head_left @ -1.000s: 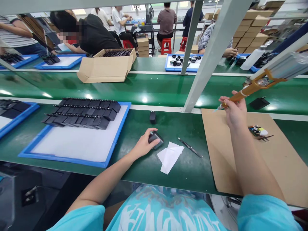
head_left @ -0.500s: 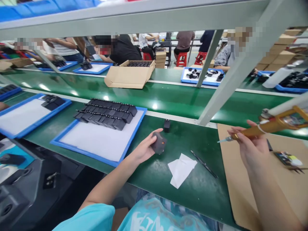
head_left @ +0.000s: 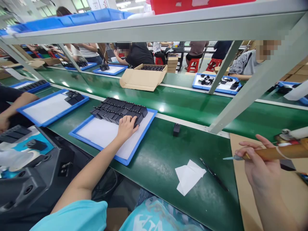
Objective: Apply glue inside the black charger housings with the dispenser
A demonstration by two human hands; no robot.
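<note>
My left hand [head_left: 126,126] reaches onto the blue-rimmed white tray [head_left: 106,148] and rests against the front row of black adapters [head_left: 119,111], fingers curled over one of them. My right hand [head_left: 258,165] is closed round an orange pen-like tool [head_left: 276,153] with a pointed metal tip, held above the edge of a brown cardboard mat [head_left: 240,192]. A single black adapter [head_left: 176,129] stands alone on the green bench between my hands.
A folded white paper [head_left: 189,176] and black tweezers [head_left: 213,174] lie on the green bench. A second blue tray [head_left: 51,107] sits to the left, by another person's arm [head_left: 12,106]. A grey frame post [head_left: 247,89] slants up at right. Across the belt are a cardboard box [head_left: 143,77] and seated workers.
My left hand lifted a black adapter from the bench near the paper and carried it left to the tray's rows. The view swung left. My right hand kept holding the tool.
</note>
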